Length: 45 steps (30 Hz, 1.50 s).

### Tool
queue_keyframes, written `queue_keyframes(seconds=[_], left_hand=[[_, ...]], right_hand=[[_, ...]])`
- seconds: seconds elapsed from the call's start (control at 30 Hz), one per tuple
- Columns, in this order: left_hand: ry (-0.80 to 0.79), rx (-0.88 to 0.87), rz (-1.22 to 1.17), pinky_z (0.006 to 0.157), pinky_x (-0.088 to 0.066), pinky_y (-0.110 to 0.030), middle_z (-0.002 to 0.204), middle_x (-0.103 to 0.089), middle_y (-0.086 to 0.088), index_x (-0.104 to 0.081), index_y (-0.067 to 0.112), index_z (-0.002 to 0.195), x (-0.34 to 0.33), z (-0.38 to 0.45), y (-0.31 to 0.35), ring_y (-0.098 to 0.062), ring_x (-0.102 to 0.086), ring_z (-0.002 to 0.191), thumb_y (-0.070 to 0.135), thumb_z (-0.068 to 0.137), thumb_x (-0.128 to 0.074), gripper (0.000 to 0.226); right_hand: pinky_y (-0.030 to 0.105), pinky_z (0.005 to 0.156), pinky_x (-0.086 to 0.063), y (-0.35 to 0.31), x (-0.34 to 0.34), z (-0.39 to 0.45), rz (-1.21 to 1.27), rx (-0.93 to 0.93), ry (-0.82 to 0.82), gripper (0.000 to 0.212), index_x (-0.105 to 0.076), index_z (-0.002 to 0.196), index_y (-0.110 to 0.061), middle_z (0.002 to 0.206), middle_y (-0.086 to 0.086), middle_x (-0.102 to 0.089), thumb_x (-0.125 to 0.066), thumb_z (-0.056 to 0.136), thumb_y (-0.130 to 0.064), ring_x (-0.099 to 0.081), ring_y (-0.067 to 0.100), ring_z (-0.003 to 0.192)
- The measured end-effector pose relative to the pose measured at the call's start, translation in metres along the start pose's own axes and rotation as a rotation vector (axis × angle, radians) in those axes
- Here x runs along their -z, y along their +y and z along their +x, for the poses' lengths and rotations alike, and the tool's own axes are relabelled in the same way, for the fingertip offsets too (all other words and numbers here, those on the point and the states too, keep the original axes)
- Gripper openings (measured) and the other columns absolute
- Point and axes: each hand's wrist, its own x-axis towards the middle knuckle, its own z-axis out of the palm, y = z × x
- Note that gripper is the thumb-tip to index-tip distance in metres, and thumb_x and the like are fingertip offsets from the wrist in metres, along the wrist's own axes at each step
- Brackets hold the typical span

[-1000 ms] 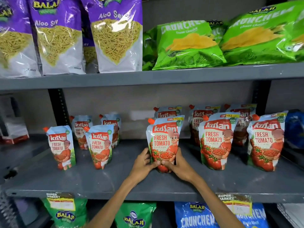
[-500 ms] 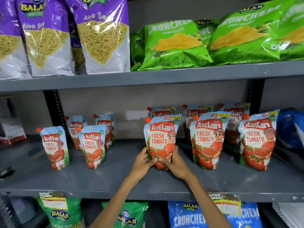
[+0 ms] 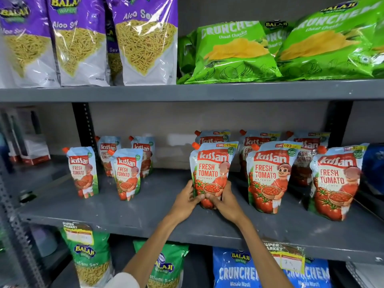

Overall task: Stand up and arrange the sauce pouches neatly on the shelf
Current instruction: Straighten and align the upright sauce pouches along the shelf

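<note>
Several Kissan tomato ketchup pouches stand upright on the grey middle shelf (image 3: 133, 217). Both hands grip the base of one front-row ketchup pouch (image 3: 211, 169) in the middle: my left hand (image 3: 186, 199) on its left side, my right hand (image 3: 225, 201) on its right. Two more front pouches stand to the right, a near one (image 3: 270, 175) and a far one (image 3: 335, 181), with three pouches behind them. A smaller group of pouches (image 3: 124, 173) stands at the left, two in front and two behind.
The upper shelf (image 3: 187, 92) holds purple Aloo Sev bags (image 3: 143, 38) and green Crunchem bags (image 3: 232, 53). Below the middle shelf hang green Balaji bags (image 3: 89, 258) and blue Crunchem bags (image 3: 236, 269). Shelf uprights (image 3: 83, 125) stand at the back. A dark blue pack (image 3: 374, 165) sits far right.
The held pouch has shifted slightly back and sits a little more upright between my hands. The camera has moved a little; the other pouches have not moved.
</note>
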Motion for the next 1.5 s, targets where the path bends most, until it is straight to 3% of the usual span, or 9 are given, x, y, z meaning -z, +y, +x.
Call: queue_keyframes(seconds=[0.23,0.4,0.5,0.63,0.8,0.93,1.07,1.17,1.5], left_hand=[[0.125,-0.010,0.030,0.085,-0.045,-0.004,0.138,-0.052,0.003,-0.032,0.018,0.153,0.009,-0.014,0.005,-0.009,-0.051,0.128,0.025,0.090,-0.072,0.074],[0.188,-0.162,0.079,0.087,-0.054,-0.016,0.125,-0.066,0.008,-0.056,0.021,0.135,0.048,-0.039,0.004,-0.007,-0.062,0.117,0.022,0.089,-0.074,0.050],[0.276,-0.258,0.089,0.074,-0.054,-0.013,0.103,-0.073,0.013,-0.067,0.025,0.115,0.093,-0.050,0.001,-0.001,-0.069,0.097,0.014,0.090,-0.071,0.027],[0.403,-0.269,0.060,0.072,-0.053,-0.017,0.092,-0.071,0.011,-0.067,0.032,0.097,0.156,-0.062,-0.019,-0.007,-0.066,0.083,0.009,0.089,-0.072,0.025],[0.458,-0.164,0.057,0.082,-0.056,-0.032,0.124,-0.056,-0.014,-0.045,0.011,0.132,0.234,-0.057,-0.051,-0.024,-0.062,0.102,-0.002,0.081,-0.077,0.061],[0.259,-0.025,0.107,0.106,-0.049,-0.044,0.144,-0.050,-0.018,-0.031,0.002,0.148,0.273,-0.042,-0.067,-0.028,-0.055,0.127,0.007,0.079,-0.083,0.086],[0.045,0.014,0.043,0.089,-0.054,-0.020,0.141,-0.056,-0.019,-0.032,0.006,0.148,0.282,-0.029,-0.070,-0.022,-0.060,0.117,0.007,0.086,-0.076,0.076],[-0.003,-0.013,0.051,0.078,-0.054,-0.010,0.137,-0.060,-0.018,-0.038,0.004,0.143,0.288,-0.022,-0.070,-0.020,-0.062,0.112,0.004,0.088,-0.073,0.065],[-0.009,0.022,0.030,0.073,-0.054,-0.007,0.116,-0.065,0.000,-0.044,0.026,0.124,0.281,-0.012,-0.078,0.004,-0.063,0.098,0.006,0.090,-0.070,0.047]], right_hand=[[0.035,0.112,-0.036,-0.010,0.000,-0.026,0.004,-0.059,0.286,0.103,-0.019,0.148,-0.005,0.153,0.011,-0.031,-0.083,0.073,-0.035,-0.038,0.022,0.138],[0.025,0.083,-0.053,-0.044,-0.027,-0.048,0.046,0.151,0.522,0.063,-0.041,0.130,-0.021,0.123,0.001,-0.053,-0.078,0.080,-0.029,-0.060,0.010,0.100],[0.015,0.071,-0.051,-0.065,-0.070,-0.040,0.116,0.216,0.443,0.046,-0.045,0.117,-0.028,0.093,0.000,-0.065,-0.075,0.083,-0.021,-0.064,0.008,0.078],[0.015,0.069,-0.052,-0.076,-0.132,-0.021,0.144,0.156,0.299,0.040,-0.049,0.117,-0.018,0.093,0.005,-0.064,-0.073,0.085,-0.018,-0.064,0.014,0.082],[0.023,0.085,-0.049,-0.079,-0.203,0.008,0.047,0.016,0.058,0.055,-0.038,0.132,-0.008,0.118,0.013,-0.053,-0.070,0.088,-0.015,-0.060,0.024,0.103],[0.032,0.098,-0.046,-0.091,-0.242,0.026,0.033,-0.042,-0.014,0.064,-0.029,0.137,-0.004,0.127,0.012,-0.047,-0.069,0.088,-0.009,-0.050,0.020,0.114],[0.020,0.093,-0.048,-0.097,-0.267,0.039,0.040,-0.037,-0.013,0.050,-0.034,0.131,0.001,0.126,0.010,-0.054,-0.064,0.091,-0.004,-0.055,0.026,0.121],[0.039,0.103,-0.047,-0.096,-0.276,0.045,0.010,-0.011,-0.014,0.040,-0.037,0.127,0.001,0.125,0.011,-0.058,-0.059,0.094,-0.006,-0.056,0.030,0.121],[0.028,0.089,-0.048,-0.085,-0.282,0.052,-0.049,-0.079,0.061,0.029,-0.038,0.117,-0.018,0.117,-0.003,-0.060,-0.056,0.096,-0.011,-0.059,0.015,0.109]])
